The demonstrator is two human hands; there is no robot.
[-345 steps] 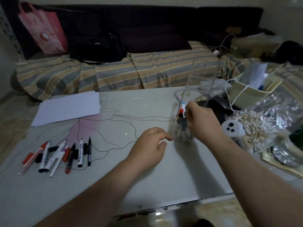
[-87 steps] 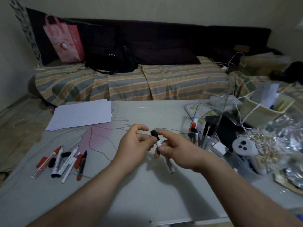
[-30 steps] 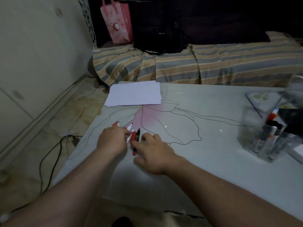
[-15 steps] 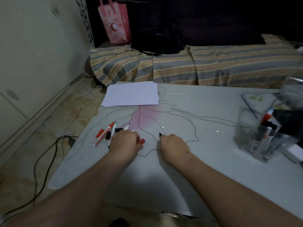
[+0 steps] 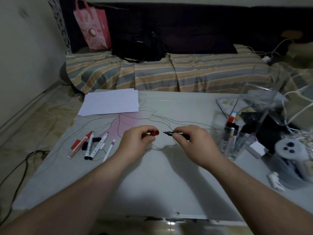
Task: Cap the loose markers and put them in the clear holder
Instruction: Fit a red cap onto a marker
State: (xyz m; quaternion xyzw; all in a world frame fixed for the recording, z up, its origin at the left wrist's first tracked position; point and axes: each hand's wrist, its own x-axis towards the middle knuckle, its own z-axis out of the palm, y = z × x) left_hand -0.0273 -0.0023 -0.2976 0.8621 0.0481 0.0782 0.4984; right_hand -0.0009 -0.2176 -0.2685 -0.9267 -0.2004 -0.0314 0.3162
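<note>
My left hand (image 5: 136, 141) pinches a red cap (image 5: 154, 133) above the table's middle. Just right of it, my right hand (image 5: 193, 141) grips an uncapped dark marker (image 5: 171, 132) with its tip pointing left at the cap; a small gap separates tip and cap. Several loose markers (image 5: 92, 145) and loose caps lie on the table at the left. The clear holder (image 5: 237, 139) stands at the right with several markers upright inside it.
A stack of white paper (image 5: 111, 102) lies at the table's far left. Clutter at the right includes a white controller (image 5: 290, 148), a black box and a plastic bag. A striped sofa (image 5: 169, 73) runs behind the table. Cables lie on the floor at the left.
Both hands have lifted away from the pile of loose markers toward the table's middle. The left now shows the red cap, the right the marker, and they face each other.
</note>
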